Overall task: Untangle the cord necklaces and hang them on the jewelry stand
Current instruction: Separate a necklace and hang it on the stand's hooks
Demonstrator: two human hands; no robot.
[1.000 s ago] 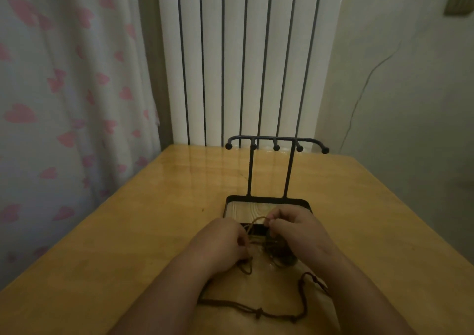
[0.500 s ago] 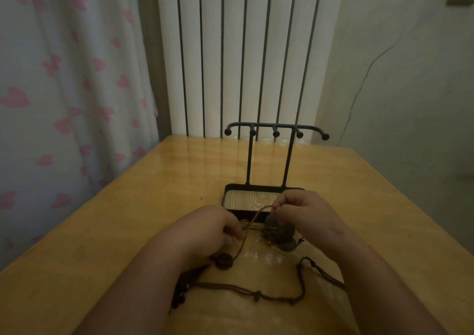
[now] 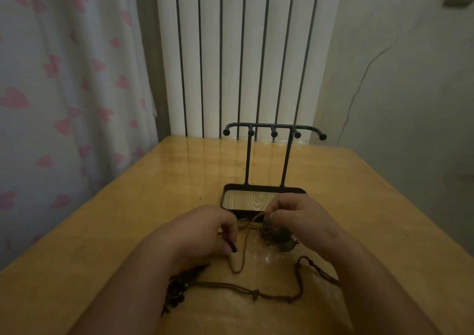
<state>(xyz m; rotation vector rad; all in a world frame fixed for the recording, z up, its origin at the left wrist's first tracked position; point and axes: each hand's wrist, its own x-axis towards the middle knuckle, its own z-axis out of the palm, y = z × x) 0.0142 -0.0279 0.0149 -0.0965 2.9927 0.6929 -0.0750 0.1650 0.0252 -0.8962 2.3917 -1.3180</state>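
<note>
left hand: knuckles up over the table, fingers curled in. forefinger and thumb seem to pinch a dark strand, though the light is too dim to be sure.
right hand: just in front of the stand's tray, fingers curled tight, with the tips nipping the top of the tan cord.
tan cord: runs from the right fingertips in an arc toward the left hand, drops down past the left thumb and ends in a narrow loop just beside the thumb tip. more tan strands stretch flat between the two hands.
pendants: dark lumps under the right fingers, lying on the table, touching the tangle of strands.
dark cord: slack on the table nearer the body than both hands, knotted in two places. it curves up toward the right wrist and touches no finger.
beads: a dark cluster half hidden under the left wrist, at the dark cord's left end.
stand: black, upright, two posts and a top bar with ball-tipped hooks. its tray has a wood-grain floor. the stand is beyond the hands, and all the cords lie in front of it.
behind: radiator at the table's far edge, curtain with pink hearts at left, cracked wall at right.
</note>
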